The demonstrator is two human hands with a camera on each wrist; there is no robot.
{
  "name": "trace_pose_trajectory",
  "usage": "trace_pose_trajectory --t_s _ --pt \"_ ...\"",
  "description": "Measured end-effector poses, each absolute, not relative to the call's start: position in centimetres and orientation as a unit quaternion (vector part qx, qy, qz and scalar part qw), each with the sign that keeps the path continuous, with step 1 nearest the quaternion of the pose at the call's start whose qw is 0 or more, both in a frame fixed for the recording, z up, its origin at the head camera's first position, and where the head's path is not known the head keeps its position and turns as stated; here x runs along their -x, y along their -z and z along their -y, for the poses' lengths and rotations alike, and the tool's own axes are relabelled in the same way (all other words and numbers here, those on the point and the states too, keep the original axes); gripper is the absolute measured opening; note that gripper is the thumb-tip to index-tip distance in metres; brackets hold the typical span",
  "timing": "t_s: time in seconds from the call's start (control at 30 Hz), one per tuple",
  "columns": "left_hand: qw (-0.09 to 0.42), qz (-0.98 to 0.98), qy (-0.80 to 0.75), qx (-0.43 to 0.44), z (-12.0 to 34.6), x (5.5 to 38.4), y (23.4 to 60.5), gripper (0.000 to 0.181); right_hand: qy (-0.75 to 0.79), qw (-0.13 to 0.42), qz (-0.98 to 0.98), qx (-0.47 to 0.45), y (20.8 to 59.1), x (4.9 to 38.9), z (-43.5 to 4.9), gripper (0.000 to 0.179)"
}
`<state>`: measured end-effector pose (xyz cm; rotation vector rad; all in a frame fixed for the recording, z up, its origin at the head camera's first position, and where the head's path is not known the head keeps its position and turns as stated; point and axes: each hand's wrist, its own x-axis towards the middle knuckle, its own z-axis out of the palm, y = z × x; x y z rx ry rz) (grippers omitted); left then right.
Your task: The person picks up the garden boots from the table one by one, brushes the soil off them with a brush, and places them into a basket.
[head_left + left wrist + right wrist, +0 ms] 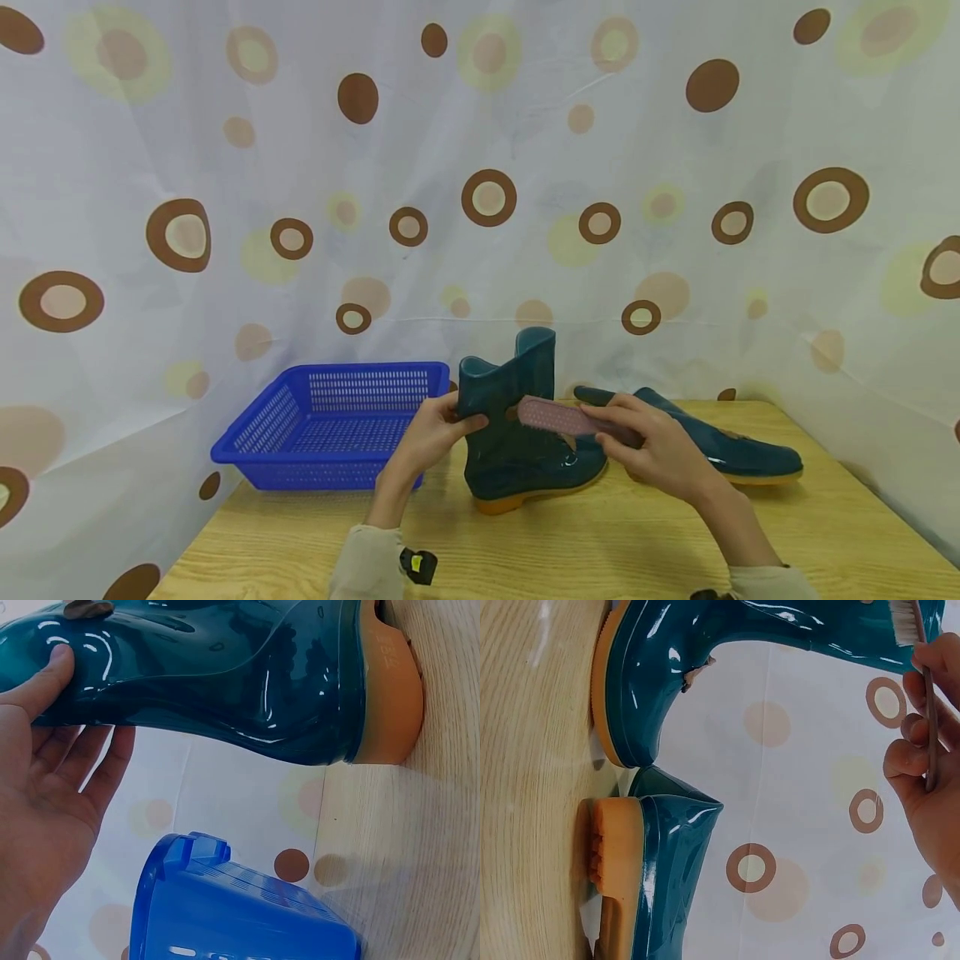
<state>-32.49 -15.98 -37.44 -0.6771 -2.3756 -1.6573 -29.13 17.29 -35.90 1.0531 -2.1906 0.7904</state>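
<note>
A glossy dark green rain boot (506, 467) with an orange sole stands upright on the table, toe to the right. My left hand (433, 435) grips its shaft from the back, thumb on the near side and fingers behind. Brown dirt patches mark it: one high on the shaft near my left thumb (88, 609), another on the instep (697, 673). In my right hand (654, 440) is a pinkish-brown brush (553, 415), held by its handle. Its pale bristles (904, 622) face the shaft, close beside it.
A second green boot (750, 450) lies behind my right hand, toe rightward, its shaft low, with a brown patch on top. Left of the upright boot sits a blue plastic basket (300, 457). A dotted curtain (480, 275) hangs behind the wooden table (570, 558).
</note>
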Motion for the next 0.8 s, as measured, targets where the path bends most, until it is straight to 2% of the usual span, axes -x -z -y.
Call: trace_pose_trajectory --t_s 0.2,0.4,0.63,0.8 --pt "0.071 0.798 0.552 0.233 15.8 31.3 36.2 0.027 -0.306 0.308 0.811 -0.392 35.8 29.1 -17.0 0.042" --pt "0.073 0.796 0.549 0.243 15.6 29.9 35.0 0.024 -0.287 0.294 0.821 -0.397 36.0 29.0 -16.4 0.04" --pt "0.071 0.799 0.548 0.238 15.6 30.0 35.1 0.024 -0.284 0.281 0.822 -0.405 36.1 29.0 -16.3 0.038" --pt "0.077 0.8 0.548 0.232 15.7 31.3 36.3 0.024 -0.284 0.275 0.821 -0.411 36.2 29.0 -16.4 0.039"
